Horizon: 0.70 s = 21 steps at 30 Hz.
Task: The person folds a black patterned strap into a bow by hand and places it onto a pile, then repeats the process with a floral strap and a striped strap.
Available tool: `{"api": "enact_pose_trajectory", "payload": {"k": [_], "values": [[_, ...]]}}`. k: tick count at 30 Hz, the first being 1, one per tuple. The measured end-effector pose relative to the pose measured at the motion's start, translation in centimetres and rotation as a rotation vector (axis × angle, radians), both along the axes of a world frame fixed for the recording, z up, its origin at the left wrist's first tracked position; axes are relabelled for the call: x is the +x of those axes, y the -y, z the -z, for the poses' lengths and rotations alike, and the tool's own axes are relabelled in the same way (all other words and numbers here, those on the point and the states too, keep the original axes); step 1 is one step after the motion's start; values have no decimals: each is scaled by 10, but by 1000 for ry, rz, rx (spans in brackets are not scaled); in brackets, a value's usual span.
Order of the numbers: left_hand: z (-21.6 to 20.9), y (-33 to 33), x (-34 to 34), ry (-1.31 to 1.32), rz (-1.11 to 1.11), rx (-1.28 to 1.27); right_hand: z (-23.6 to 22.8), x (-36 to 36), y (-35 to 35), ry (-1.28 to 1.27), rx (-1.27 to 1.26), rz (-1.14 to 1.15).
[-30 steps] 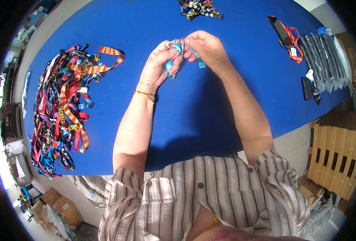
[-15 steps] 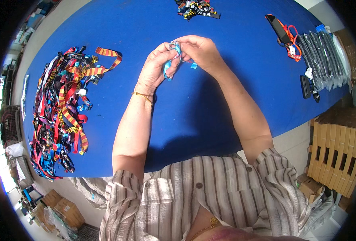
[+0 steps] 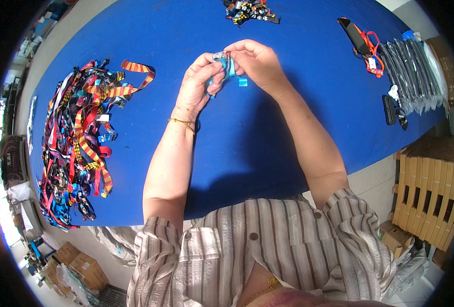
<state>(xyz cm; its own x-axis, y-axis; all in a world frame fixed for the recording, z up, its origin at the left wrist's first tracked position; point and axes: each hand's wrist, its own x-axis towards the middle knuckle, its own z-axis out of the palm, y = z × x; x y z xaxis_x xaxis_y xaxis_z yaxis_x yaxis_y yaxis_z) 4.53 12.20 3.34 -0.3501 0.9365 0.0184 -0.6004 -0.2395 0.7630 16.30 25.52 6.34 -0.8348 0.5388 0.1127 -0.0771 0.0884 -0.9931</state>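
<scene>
"Where's the blue strap (image 3: 230,70)?"
"Up between your hands, above the blue table (image 3: 186,30). Your left hand (image 3: 200,82) curls closed around it; your right hand (image 3: 257,64) seems to pinch its top."
"What step's this?"
"You look to be folding it. The next move likely needs a steady left hold."
"What's around?"
"Left of the strap, a big heap (image 3: 78,143); beyond it, a small heap (image 3: 248,11); far right, shiny bags (image 3: 413,77)."

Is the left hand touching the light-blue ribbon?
Touching: the head view shows the left hand gripping the light-blue ribbon, with part of it sticking out below the grip.
</scene>
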Motion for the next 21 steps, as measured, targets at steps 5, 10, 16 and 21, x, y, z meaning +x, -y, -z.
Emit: {"api": "enact_pose_trajectory", "payload": {"k": [5, 10, 16, 21], "values": [[0, 0, -1, -20, -93, -37, 0, 0, 0, -2, 56, -18], [1, -2, 0, -95, -84, -87, 1, 0, 0, 9, 24, -39], [0, -1, 0, -88, -94, -66, 0, 0, -3, -14, -31, -124], [2, -1, -1, -71, -97, -50, 5, -1, -4, -30, -88, -129]]}}
